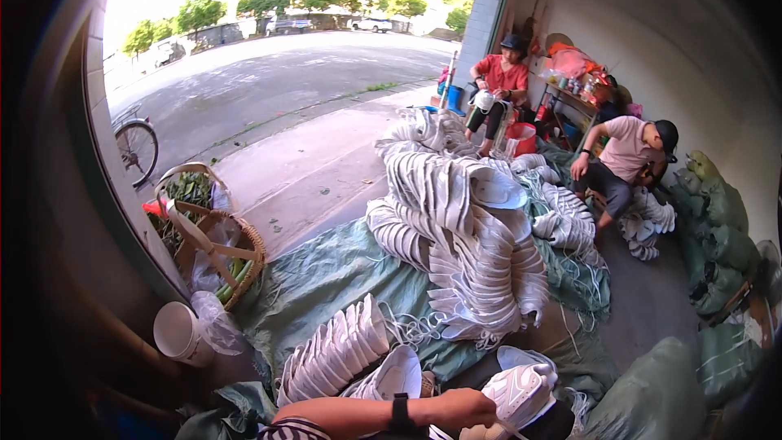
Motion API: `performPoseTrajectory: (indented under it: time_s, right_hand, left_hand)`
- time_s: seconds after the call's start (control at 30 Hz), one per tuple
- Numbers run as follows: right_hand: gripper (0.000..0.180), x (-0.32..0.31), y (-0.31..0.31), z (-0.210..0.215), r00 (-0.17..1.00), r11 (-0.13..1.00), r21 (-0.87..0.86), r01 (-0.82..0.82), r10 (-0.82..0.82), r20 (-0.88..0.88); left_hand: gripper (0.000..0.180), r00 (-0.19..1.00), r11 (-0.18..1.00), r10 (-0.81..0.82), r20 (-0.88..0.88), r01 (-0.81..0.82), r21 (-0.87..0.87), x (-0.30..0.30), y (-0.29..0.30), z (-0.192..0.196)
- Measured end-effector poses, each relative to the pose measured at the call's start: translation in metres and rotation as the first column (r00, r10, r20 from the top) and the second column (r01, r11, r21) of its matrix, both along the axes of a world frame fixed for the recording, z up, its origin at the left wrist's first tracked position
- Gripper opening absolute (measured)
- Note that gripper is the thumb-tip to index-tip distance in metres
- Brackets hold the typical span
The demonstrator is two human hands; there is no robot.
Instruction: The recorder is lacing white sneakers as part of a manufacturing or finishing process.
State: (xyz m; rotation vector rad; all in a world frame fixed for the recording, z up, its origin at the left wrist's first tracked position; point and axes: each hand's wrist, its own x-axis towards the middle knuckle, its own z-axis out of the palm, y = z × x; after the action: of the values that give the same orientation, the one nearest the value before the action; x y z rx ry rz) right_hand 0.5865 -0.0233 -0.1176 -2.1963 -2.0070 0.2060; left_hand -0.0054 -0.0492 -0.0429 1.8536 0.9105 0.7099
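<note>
white shoe upper (520,395) sits at five o'clock, gripped by the left hand (464,407); right hand hidden, grip unknowable. stacked uppers (334,354) lie at seven o'clock.

A: Camera position?

B: Single view, worn on the head, wide fisheye. Faces forward and somewhat down, out of a garage-like opening toward the street.

A: How near?

B: Closest at the bottom edge: the wearer's forearm and left hand (460,407) on a white shoe (517,395). The heap of white shoe parts (472,236) sits mid-frame; two seated people lie well beyond it.

A: Distortion?

B: Strong. Wall edges bow toward the rim; corners go black.
</note>
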Motion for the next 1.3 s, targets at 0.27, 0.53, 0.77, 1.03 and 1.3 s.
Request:
performPoseTrajectory:
  time_s: [0.27, 0.53, 0.77, 1.03, 1.3]
  right_hand:
    - [0.036, -0.369, -0.03, 0.164, 0.351, 0.815, 0.055, -0.577, 0.308, -0.884]
    - [0.013, -0.3, -0.024, 0.169, 0.728, 0.76, -0.459, -0.46, 0.026, -0.685]
    - [0.013, -0.28, -0.038, 0.173, 0.859, 0.81, -0.287, -0.511, 0.479, -0.18]
    - [0.04, -0.346, -0.052, 0.139, 0.435, 0.761, -0.208, -0.615, 0.108, -0.894]
    - [0.021, -0.311, -0.049, 0.131, 0.593, 0.689, -0.337, -0.642, 0.167, -0.788]
  left_hand:
    - [0.025, 0.995, 0.945, 0.094, -0.041, -0.076, 0.317, 0.059, -0.012, 0.022]
    - [0.023, 0.995, 0.976, -0.012, 0.098, -0.009, 0.215, 0.045, -0.016, -0.007]
    - [0.024, 0.998, 0.953, -0.01, -0.057, 0.027, 0.302, 0.046, -0.025, 0.01]
    - [0.022, 0.999, 0.99, -0.02, -0.048, 0.026, 0.137, 0.06, -0.024, 0.021]
    - [0.024, 0.997, 0.996, -0.08, 0.0, 0.08, 0.05, 0.058, -0.017, 0.001]
